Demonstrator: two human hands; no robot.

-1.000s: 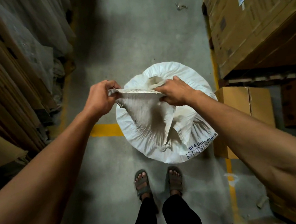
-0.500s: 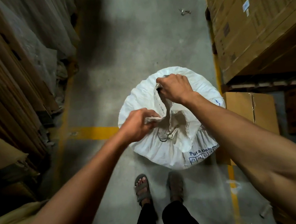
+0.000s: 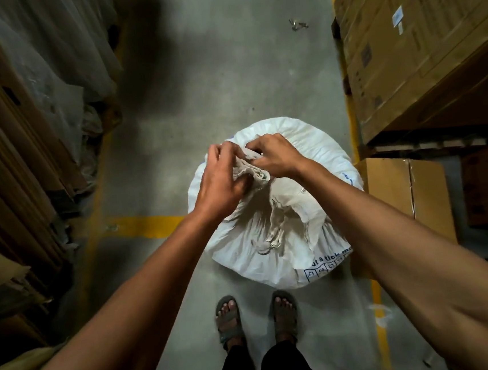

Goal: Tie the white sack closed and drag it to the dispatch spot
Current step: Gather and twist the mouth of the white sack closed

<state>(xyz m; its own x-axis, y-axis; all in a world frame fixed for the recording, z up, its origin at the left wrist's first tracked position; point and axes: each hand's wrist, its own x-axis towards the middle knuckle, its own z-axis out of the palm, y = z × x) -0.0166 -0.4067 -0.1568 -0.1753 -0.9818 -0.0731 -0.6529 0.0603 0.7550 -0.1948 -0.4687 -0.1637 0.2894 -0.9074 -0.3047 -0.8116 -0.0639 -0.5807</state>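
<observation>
Bringing our left hand (image 3: 222, 184) beside the right hand (image 3: 276, 158), we gripped the white sack's (image 3: 273, 259) gathered mouth (image 3: 253, 169), so knotting could begin.

Woven plastic, matt cardboard and rough concrete in a dim aisle.

The white sack (image 3: 276, 250) looks like woven plastic with a faint sheen, creased and crumpled, its gathered mouth duller and more cloth-like where the left hand (image 3: 222, 184) and right hand (image 3: 276, 158) bunch it. The floor (image 3: 226, 76) is bare grey concrete, matt and slightly rough, with worn yellow painted lines (image 3: 148, 225). The boxes (image 3: 419, 33) on the right are plain brown cardboard, matt and smooth. On the left, cloudy plastic sheeting (image 3: 55, 65) drapes over stacked brown board. The sandals (image 3: 229, 320) have dull, webbing-like straps.
</observation>
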